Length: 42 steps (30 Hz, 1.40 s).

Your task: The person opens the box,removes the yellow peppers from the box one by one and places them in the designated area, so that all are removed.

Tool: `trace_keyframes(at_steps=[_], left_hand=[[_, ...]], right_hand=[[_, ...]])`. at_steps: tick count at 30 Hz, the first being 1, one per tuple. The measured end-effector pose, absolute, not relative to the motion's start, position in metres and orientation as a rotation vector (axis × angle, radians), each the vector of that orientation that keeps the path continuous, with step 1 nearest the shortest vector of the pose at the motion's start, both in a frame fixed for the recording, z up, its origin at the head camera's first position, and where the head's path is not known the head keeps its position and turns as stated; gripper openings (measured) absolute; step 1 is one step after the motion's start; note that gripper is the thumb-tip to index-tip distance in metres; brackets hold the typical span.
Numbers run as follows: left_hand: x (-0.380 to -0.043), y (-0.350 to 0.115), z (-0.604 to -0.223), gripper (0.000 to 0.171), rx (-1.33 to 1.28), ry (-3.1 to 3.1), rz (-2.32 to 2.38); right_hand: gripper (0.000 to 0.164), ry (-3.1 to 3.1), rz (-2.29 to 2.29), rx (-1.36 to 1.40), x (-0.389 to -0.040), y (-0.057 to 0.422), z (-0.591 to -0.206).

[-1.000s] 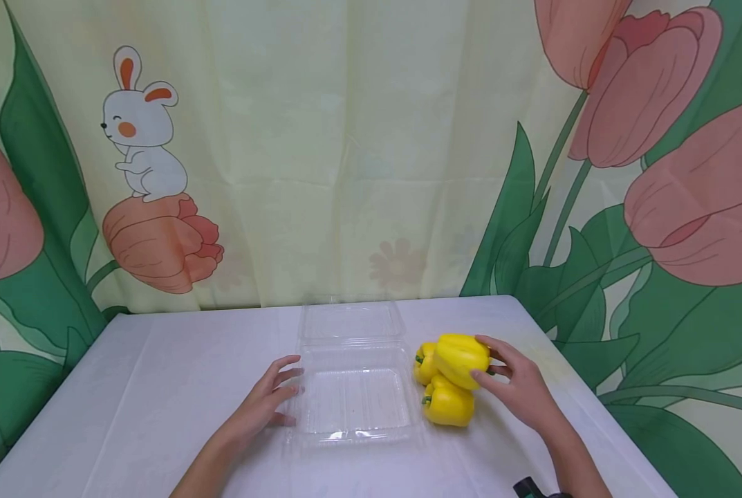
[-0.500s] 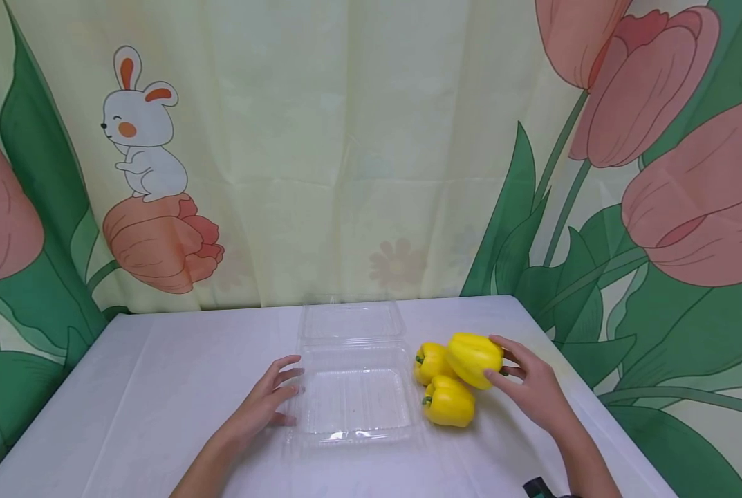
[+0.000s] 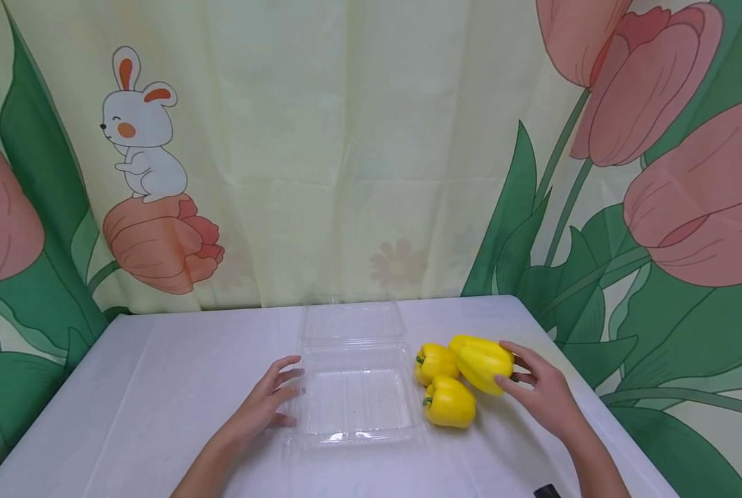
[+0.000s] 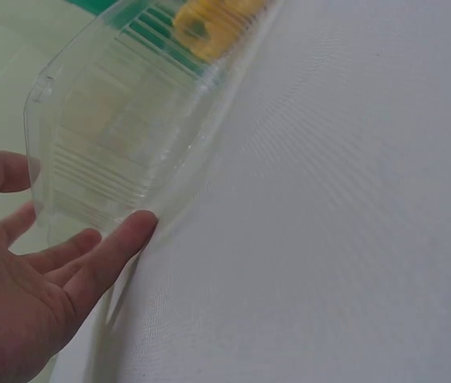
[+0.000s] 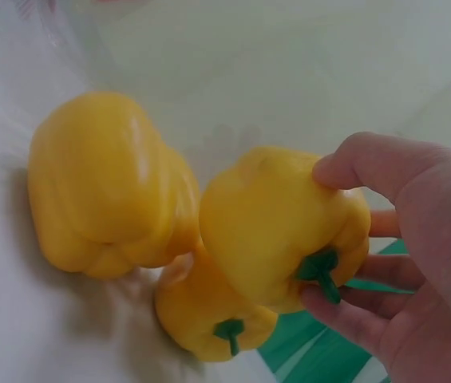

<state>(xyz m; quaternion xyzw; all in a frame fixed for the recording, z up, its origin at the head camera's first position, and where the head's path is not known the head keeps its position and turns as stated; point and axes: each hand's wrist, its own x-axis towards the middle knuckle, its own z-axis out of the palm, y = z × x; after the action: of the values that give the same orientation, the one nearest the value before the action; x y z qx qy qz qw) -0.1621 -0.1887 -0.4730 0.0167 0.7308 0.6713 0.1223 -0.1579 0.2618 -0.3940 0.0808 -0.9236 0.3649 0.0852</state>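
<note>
In the head view, my right hand [image 3: 541,391] holds a yellow bell pepper [image 3: 489,368] by its stem end, thumb and fingers around its sides. The right wrist view shows this held pepper [image 5: 269,227] with its green stem towards the palm. Other yellow bell peppers lie close by on its left: a nearer pepper [image 3: 449,403] and a farther pepper [image 3: 433,364]. A pepper [image 5: 209,315] with its stem showing appears below the held one. My left hand [image 3: 261,401] rests with loosely spread fingers at the left side of a clear plastic clamshell box [image 3: 355,437].
The box's hinged lid [image 3: 352,321] lies folded back towards the rear edge of the white-covered table [image 3: 178,387]. A printed curtain [image 3: 283,173] hangs behind the table. A black object [image 3: 546,491] shows at the lower edge by the right forearm.
My right hand has shifted to the right with the yellow bell pepper, uncovering more of the peppers on its left. The left hand and the box stay in place.
</note>
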Motion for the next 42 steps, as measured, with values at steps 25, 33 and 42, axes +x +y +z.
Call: trace_keyframes(at_steps=[25, 33, 42], left_hand=[[-0.163, -0.188, -0.471, 0.053, 0.052, 2.130, 1.959], [-0.162, -0.188, -0.471, 0.052, 0.018, 2.131, 1.953], [-0.162, -0.188, -0.470, 0.053, 0.034, 2.133, 1.950]], right_hand=[[0.065, -2.807, 1.074, 0.168, -0.152, 0.273, -0.402], [0.065, -2.825, 1.091, 0.152, -0.148, 0.274, -0.405], [0.063, -2.824, 1.096, 0.148, -0.144, 0.275, -0.409]])
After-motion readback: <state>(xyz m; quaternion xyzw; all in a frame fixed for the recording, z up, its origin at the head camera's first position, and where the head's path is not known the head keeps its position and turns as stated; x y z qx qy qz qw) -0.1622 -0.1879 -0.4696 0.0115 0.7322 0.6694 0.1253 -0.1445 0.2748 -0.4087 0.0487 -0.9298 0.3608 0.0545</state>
